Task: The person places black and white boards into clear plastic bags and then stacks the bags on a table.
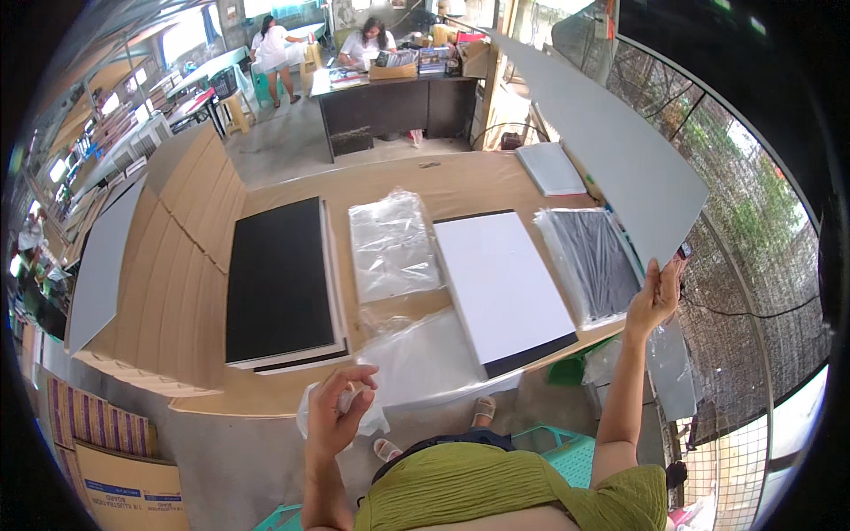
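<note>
At the right, my right hand grips the lower corner of a large grey board, which stands tilted up over the table's right end. My left hand is raised near the table's front edge, fingers curled with a gap to the thumb and nothing visible between them. Behind it lie clear plastic sheets, some hanging over the edge. A stack of white sheets with black ones beneath lies centre right. To the left is a stack topped with a black sheet. Between them sits a pack of clear plastic bags.
A plastic-wrapped dark pack and a grey pack lie on the table's right. Tall brown cardboard stands at the left end. A green stool is beside me. Two people are farther back, near a dark desk.
</note>
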Tool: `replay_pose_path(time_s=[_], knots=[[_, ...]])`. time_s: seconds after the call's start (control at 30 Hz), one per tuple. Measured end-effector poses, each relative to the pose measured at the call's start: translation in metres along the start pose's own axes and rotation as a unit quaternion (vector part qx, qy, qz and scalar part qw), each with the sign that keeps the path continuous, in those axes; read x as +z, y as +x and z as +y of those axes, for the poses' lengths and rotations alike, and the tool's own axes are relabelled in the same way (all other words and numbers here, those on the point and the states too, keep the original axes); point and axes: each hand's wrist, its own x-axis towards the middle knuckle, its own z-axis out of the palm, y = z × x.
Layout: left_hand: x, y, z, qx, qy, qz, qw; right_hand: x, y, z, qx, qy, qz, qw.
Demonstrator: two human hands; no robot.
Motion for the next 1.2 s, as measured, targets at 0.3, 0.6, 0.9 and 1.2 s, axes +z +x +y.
replay_pose_path(time_s=[0.3,0.6,0.9,1.2], knots=[[0.249,0.057,-0.121,-0.200,0.142,0.058,0.968,-0.005,0.037,0.128,0.216,0.242,-0.043,0.945],[0.302,0.087,-0.096,-0.358,0.289,0.021,0.888,-0.034,0.074,0.184,0.207,0.213,-0.031,0.954],[0.239,0.087,-0.055,-0.275,0.099,0.062,0.954,-0.036,0.068,0.217,0.278,0.265,0.002,0.923],[0.067,-0.045,0.068,-0.101,0.161,0.544,0.817,0.033,0.008,0.189,0.478,0.426,-0.096,0.762]])
